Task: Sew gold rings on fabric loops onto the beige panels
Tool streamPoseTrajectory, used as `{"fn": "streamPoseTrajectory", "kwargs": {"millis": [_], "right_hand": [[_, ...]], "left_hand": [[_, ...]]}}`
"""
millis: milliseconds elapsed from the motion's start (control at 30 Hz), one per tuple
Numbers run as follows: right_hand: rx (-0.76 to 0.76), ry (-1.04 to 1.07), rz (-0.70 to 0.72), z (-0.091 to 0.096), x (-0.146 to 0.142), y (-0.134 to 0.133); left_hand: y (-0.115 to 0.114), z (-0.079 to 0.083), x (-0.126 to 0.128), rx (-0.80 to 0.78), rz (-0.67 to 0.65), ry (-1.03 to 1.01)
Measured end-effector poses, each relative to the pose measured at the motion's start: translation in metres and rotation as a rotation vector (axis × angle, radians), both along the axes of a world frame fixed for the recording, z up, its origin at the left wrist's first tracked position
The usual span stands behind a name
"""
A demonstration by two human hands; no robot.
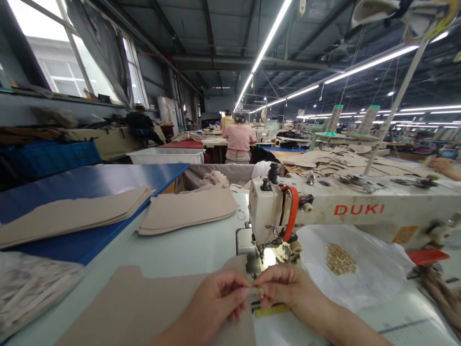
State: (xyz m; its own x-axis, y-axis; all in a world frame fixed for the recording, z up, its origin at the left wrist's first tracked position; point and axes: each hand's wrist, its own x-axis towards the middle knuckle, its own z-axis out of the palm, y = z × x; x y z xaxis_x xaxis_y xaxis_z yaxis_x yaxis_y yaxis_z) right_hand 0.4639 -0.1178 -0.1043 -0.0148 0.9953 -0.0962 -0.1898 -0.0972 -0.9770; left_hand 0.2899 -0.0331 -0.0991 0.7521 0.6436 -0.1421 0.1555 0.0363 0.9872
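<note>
Two pinches, lower centre: left hand (216, 299) grips narrow pale strip (254, 290), right hand (292, 289) small gold-coloured piece (260, 291), probably for steadiness.

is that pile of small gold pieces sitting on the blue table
No, the small gold pieces lie on a white sheet near the right hand.
</note>
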Motion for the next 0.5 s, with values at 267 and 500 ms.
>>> {"fn": "streamPoseTrajectory", "kwargs": {"millis": [267,500], "right_hand": [[0.106,-0.142,-0.131,-0.009,-0.007,-0.004],[0.120,-0.157,-0.133,-0.005,-0.018,0.004]], "left_hand": [[0.000,-0.002,0.000,-0.042,0.048,-0.059],[-0.002,0.002,0.000,-0.016,0.087,-0.061]]}}
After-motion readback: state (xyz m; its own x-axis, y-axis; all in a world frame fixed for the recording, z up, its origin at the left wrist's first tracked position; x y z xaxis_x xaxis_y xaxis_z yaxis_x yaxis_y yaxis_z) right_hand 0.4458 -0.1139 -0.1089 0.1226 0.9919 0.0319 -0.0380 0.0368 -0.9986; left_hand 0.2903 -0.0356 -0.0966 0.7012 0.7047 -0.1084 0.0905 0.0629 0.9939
